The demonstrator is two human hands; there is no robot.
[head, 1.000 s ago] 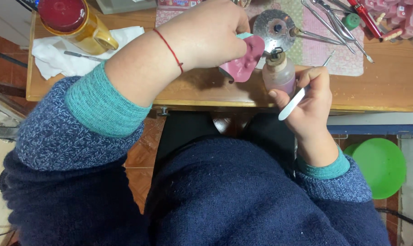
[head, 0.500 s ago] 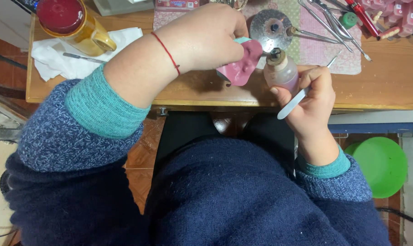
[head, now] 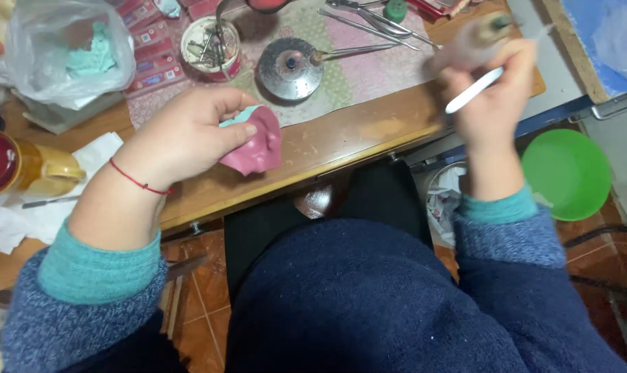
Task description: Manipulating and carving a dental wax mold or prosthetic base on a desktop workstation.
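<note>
My left hand (head: 189,135) grips a pink moulded piece with a teal backing (head: 255,144) just above the wooden table edge (head: 341,148). My right hand (head: 490,93) is raised at the table's right end, holding a small translucent bottle (head: 469,43), blurred by motion, and a slim white tool (head: 474,90) between the fingers. A thin red cord circles my left wrist.
On the patterned mat lie a round metal burner (head: 289,68), a tin of small tools (head: 210,47), tweezers and scissors (head: 369,24). A plastic bag (head: 64,52), a yellow jar with a red lid (head: 23,169) and white tissue (head: 23,214) sit left. A green bowl (head: 566,173) stands on the floor right.
My hands have separated: the right hand swung the bottle and white tool away to the right, the left hand drew the pink piece leftward. The view shifted too.
</note>
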